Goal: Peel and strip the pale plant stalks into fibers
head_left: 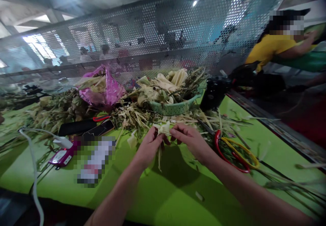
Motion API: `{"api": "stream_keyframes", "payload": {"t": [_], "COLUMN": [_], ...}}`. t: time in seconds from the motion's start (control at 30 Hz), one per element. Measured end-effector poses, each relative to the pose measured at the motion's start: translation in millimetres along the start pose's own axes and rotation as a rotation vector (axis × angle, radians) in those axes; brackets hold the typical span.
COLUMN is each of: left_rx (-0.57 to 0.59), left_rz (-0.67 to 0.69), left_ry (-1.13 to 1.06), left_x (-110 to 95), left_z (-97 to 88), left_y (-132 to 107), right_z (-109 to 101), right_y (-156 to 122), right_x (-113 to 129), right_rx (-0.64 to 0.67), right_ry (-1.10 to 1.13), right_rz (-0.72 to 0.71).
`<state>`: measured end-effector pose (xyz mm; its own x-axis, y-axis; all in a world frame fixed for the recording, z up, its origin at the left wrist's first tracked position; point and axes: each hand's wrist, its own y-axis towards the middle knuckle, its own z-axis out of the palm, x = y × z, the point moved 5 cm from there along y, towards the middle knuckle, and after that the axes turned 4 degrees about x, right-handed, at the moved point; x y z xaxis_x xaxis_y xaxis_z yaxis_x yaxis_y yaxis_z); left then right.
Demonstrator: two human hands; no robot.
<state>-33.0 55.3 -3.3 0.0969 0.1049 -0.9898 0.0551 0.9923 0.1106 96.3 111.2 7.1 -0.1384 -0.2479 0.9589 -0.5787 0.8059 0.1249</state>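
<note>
Both my hands meet over a bright green table (163,198). My left hand (149,148) and my right hand (189,139) are closed in a pinch on the same pale folded strip of leaf (164,129), holding it between them just above the table. A thin pale end of the leaf hangs down below my left hand. Behind the strip lies a heap of dry leaf cuttings (132,117).
A green basket (175,107) full of pale leaves stands behind, beside a pink plastic bag (107,88). Red-and-yellow scissors (233,151) lie right of my right hand. Phones (84,128), a white cable (33,158) and a black object (215,91) lie around. A person in yellow (272,47) sits far right.
</note>
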Motion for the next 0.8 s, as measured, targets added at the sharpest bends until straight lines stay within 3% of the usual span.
{"api": "stream_keyframes", "payload": {"t": [0.1,0.23,0.43,0.6,0.7,0.8], "left_rx": [-0.027,-0.04,-0.097,-0.096,-0.003,0.103], "left_rz": [-0.02,-0.103,-0.113,-0.097,-0.078,-0.044], "left_ry": [-0.046,-0.184,-0.355,-0.149,0.046,0.204], "left_x": [0,5,10,5,5,7], "left_z": [0.0,-0.7,-9.3,-14.0,-8.0,1.4], "left_y": [-1,-2,0,-1,-1,0], "right_z": [7,8,4,-3,-8,-6], "right_y": [1,0,-2,0,2,3], "right_x": [-3,-1,7,10,14,15], "right_rx": [0.087,0.065,0.038,0.032,-0.016,0.023], "right_ry": [-0.012,-0.117,-0.446,-0.345,-0.229,-0.166], "right_rz": [-0.029,-0.087,-0.141,-0.136,-0.147,-0.134]}}
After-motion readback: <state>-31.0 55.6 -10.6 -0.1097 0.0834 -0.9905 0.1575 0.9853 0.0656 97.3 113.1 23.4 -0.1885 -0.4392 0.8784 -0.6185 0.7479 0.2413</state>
